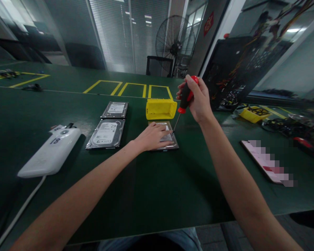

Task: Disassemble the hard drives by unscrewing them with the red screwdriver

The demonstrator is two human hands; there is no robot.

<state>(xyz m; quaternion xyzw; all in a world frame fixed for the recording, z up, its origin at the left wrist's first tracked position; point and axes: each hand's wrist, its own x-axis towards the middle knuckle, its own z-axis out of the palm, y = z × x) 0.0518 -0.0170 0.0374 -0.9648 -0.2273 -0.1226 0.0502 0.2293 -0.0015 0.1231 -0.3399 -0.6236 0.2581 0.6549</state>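
Observation:
My left hand [155,136] lies with spread fingers on top of a hard drive [172,143], pressing it against the green table. A red and black screwdriver [185,97] is in my right hand [197,96], fingers wrapped round its handle. Its shaft slants down to the right edge of the drive, near my left fingertips; the exact contact of the tip is too small to make out. Two more hard drives lie to the left, one [106,134] nearer and one [115,109] behind it. Just behind the drive under my hand is a yellow bin [161,109].
A white power bank [52,151] with a cable lies on the green table [146,195] at left. A phone [267,162], another red screwdriver [308,148] and a yellow bin with parts [253,115] are at right. An open computer case [225,69] stands behind.

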